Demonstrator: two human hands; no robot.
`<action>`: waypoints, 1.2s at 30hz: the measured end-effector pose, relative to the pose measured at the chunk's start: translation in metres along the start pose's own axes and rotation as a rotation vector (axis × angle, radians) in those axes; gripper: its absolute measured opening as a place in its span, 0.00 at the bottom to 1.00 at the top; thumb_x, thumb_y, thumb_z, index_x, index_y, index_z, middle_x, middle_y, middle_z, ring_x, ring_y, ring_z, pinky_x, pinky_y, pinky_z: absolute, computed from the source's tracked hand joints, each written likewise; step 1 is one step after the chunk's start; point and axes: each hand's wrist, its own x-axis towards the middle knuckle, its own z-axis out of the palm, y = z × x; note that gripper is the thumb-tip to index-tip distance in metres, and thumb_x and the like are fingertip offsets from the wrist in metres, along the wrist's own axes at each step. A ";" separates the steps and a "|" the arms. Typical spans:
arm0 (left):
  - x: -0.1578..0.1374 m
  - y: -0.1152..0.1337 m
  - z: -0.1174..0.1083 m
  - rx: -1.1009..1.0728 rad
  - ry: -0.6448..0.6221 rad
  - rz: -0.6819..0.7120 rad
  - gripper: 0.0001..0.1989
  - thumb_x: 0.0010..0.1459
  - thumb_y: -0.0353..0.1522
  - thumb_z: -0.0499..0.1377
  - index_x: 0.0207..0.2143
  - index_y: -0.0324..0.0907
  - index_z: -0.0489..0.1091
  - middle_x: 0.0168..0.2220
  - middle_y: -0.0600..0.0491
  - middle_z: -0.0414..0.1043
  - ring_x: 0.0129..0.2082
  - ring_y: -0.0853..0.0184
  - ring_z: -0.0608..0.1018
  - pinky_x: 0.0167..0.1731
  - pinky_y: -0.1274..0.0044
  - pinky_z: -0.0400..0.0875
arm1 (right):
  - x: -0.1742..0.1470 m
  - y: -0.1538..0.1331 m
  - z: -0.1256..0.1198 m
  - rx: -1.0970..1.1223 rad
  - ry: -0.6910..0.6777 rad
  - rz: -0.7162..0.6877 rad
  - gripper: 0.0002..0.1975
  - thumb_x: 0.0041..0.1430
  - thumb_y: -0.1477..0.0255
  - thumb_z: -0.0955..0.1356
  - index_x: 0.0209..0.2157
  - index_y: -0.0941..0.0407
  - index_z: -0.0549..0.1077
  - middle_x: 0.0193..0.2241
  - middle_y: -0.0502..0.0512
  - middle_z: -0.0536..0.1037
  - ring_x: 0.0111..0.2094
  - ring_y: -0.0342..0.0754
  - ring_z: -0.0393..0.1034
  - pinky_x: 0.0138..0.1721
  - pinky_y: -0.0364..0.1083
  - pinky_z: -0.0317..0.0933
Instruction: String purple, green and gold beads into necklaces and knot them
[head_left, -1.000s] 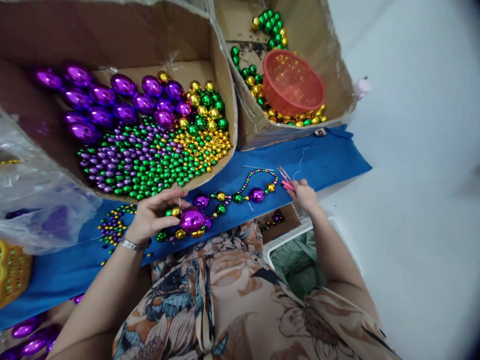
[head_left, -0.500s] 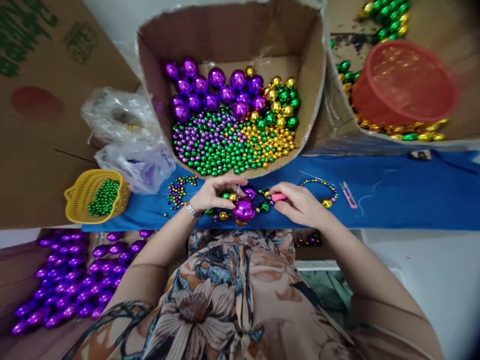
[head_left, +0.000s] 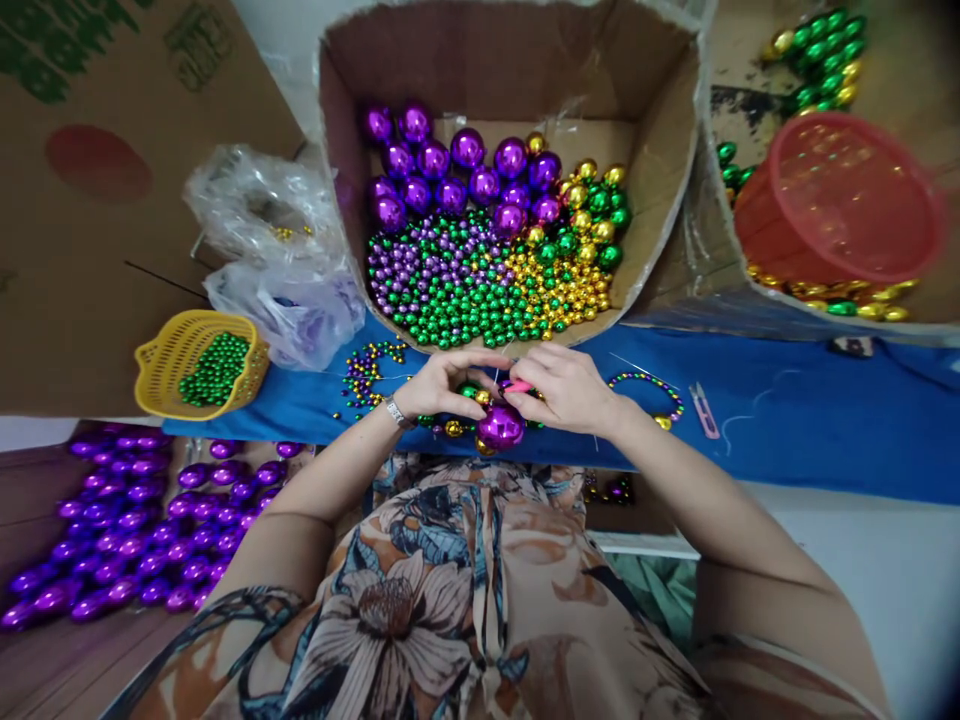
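Observation:
My left hand [head_left: 441,388], with a watch at the wrist, curves round the upper part of a bead strand; a thin white thread rises at its fingertips. On the strand a large shiny purple bead [head_left: 500,428] hangs below the fingers, with smaller green and gold beads [head_left: 454,428] beside it. My right hand [head_left: 570,390] is closed on a small pink tool [head_left: 517,386] and holds its tip against the strand, close to the left fingertips. Its kind is hidden by the fingers, which also cover part of the strand.
An open cardboard box [head_left: 667,215] of sorted beads stands behind the hands. On the blue cloth [head_left: 810,430] lie pink thread snips [head_left: 704,410], a beaded loop [head_left: 660,385] and loose small beads [head_left: 364,375]. A yellow basket [head_left: 161,365], plastic bags [head_left: 292,320] and a red tub [head_left: 787,210] are around.
My right hand has moved left with the pink tool, from beside the strand to the left fingertips. My left hand stays on the strand. The camera view has shifted slightly.

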 end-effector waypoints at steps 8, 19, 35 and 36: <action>0.001 -0.004 -0.002 -0.010 0.014 -0.012 0.34 0.41 0.33 0.74 0.54 0.45 0.73 0.52 0.43 0.75 0.40 0.64 0.82 0.42 0.76 0.78 | 0.000 0.001 0.001 -0.106 -0.050 -0.013 0.21 0.67 0.58 0.57 0.33 0.57 0.74 0.29 0.55 0.73 0.33 0.47 0.58 0.30 0.45 0.48; -0.001 -0.008 -0.005 -0.022 0.045 -0.047 0.34 0.40 0.33 0.75 0.53 0.45 0.73 0.53 0.44 0.75 0.41 0.64 0.81 0.42 0.74 0.78 | 0.005 -0.001 -0.004 -0.103 -0.150 0.027 0.21 0.66 0.56 0.58 0.34 0.56 0.74 0.29 0.57 0.73 0.33 0.48 0.59 0.26 0.46 0.45; 0.004 0.014 0.007 0.001 0.438 -0.001 0.26 0.48 0.34 0.71 0.51 0.45 0.74 0.54 0.45 0.73 0.45 0.61 0.81 0.45 0.71 0.77 | -0.063 0.004 0.015 0.483 0.295 0.552 0.14 0.61 0.57 0.66 0.38 0.53 0.69 0.37 0.54 0.73 0.35 0.47 0.68 0.36 0.48 0.64; 0.005 0.020 0.008 0.019 0.510 0.017 0.26 0.48 0.35 0.71 0.50 0.46 0.74 0.54 0.46 0.74 0.44 0.61 0.81 0.45 0.70 0.77 | -0.070 0.003 0.021 0.492 0.315 0.638 0.14 0.60 0.57 0.67 0.38 0.53 0.69 0.36 0.54 0.72 0.33 0.46 0.68 0.36 0.47 0.65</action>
